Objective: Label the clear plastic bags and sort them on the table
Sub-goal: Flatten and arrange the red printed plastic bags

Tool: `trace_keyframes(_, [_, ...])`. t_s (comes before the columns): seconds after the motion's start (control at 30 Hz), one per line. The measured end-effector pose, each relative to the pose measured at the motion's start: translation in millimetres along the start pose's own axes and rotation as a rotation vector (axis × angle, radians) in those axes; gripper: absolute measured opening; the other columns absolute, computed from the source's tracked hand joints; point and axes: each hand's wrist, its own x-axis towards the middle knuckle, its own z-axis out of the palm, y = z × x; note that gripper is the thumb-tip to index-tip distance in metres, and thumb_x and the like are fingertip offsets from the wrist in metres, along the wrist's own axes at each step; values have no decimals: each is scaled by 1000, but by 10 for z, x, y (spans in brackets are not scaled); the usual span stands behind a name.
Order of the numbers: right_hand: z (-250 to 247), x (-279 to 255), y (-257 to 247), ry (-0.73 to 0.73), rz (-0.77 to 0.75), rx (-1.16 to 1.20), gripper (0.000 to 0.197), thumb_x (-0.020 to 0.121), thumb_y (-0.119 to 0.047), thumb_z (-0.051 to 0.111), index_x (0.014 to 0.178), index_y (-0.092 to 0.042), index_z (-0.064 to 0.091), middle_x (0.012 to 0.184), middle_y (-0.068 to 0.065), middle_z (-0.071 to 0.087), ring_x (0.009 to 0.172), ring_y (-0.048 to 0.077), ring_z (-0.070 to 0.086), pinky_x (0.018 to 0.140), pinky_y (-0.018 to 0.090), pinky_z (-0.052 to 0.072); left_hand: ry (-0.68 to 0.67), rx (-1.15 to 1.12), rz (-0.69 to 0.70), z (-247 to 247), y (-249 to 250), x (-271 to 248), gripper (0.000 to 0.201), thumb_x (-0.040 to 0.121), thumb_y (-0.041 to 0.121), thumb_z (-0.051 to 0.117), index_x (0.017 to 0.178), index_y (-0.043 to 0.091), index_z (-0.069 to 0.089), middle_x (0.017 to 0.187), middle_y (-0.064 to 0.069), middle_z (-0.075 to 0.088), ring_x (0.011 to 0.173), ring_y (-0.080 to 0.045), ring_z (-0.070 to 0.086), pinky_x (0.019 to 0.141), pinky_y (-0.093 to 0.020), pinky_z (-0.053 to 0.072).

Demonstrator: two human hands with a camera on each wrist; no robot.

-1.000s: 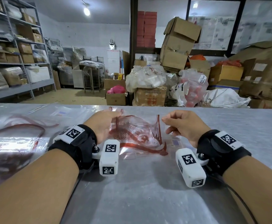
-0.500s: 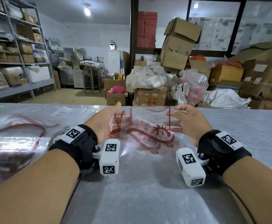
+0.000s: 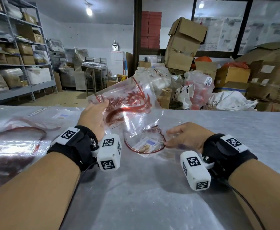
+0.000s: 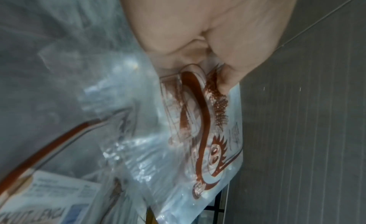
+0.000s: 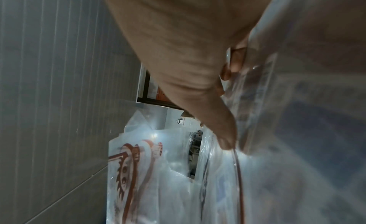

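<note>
Behind lifted bag (image 3: 127,103), left hand (image 3: 92,118) fingertips hidden; rt wrist view blurred.

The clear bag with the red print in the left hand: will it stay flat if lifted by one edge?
Probably not. The clear bag already bends and creases where the left hand grips one side, so it looks thin and floppy. It seems light, lifted easily off the table. The glossy film may slip.

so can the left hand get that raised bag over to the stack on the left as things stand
Probably yes. The left hand grips the raised bag clear of the table, and nothing stands between it and the stack of bags. The right hand pinches a different bag.
</note>
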Motion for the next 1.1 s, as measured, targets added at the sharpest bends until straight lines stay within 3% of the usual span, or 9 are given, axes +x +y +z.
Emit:
trace_keyframes(0.1, [4,6,0,-17,22,8,32,75,-6,87,104,-11,76,85,-8,71,58,0,67,50,12,48,24,-40,-8,-24,-1,42,21,101,17,60,121,12,66,102,-9,75,60,-17,72,49,-28,57])
trace_keyframes(0.23, [24,14,-3,48,5,29,6,79,-5,83,80,-10,80,65,-3,73,56,8,63,53,17,49,86,-53,-28,-25,-3,54,24,95,17,68,119,13,70,112,-13,75,96,-34,74,83,-54,61])
trace_keyframes(0.37, [1,97,18,248,-34,87,13,88,-19,77,75,-18,76,61,-8,66,59,10,55,61,23,47,101,-44,-29,-51,-9,75,34,92,14,68,126,14,66,113,-14,74,92,-32,74,87,-54,59])
trace_keyframes(0.5, [-92,134,17,466,-119,319,12,96,-25,68,86,-21,74,90,4,73,77,17,67,74,33,54,62,-35,-34,-40,-21,73,26,96,12,63,122,8,63,95,-14,77,75,-28,76,69,-40,61])
trace_keyframes(0.67, [-161,85,-78,575,-107,775,12,104,-16,51,107,-13,63,107,8,70,72,24,75,64,35,59,-63,-7,-61,-12,-23,10,33,99,11,58,130,0,55,99,-16,75,72,-26,73,61,-35,60])
trace_keyframes(0.8, [-217,22,-96,662,-154,1005,15,103,-5,43,106,-9,57,114,11,69,73,25,76,52,28,55,-212,37,-75,7,26,-93,20,101,14,53,114,5,65,87,-13,68,63,-21,63,50,-25,55])
trace_keyframes(0.87, [-255,27,-84,700,-153,1059,17,100,0,39,99,-10,52,111,14,66,71,25,77,45,24,50,-235,112,-99,1,27,-119,19,101,14,51,103,7,69,88,-12,70,62,-21,68,52,-27,57])
trace_keyframes(1.0, [-307,54,-41,662,-95,994,19,101,-3,34,95,-7,52,122,28,66,70,22,74,51,25,52,-179,387,-296,4,-24,-144,26,99,11,57,121,-2,60,111,-24,67,68,-33,71,68,-47,63])
trace_keyframes(1.1, [-315,85,-25,707,-101,1039,22,98,2,32,100,-9,51,118,31,67,58,17,70,40,21,43,-173,577,-343,24,-44,-117,10,103,4,50,108,-3,56,90,-19,62,42,-23,66,37,-28,52])
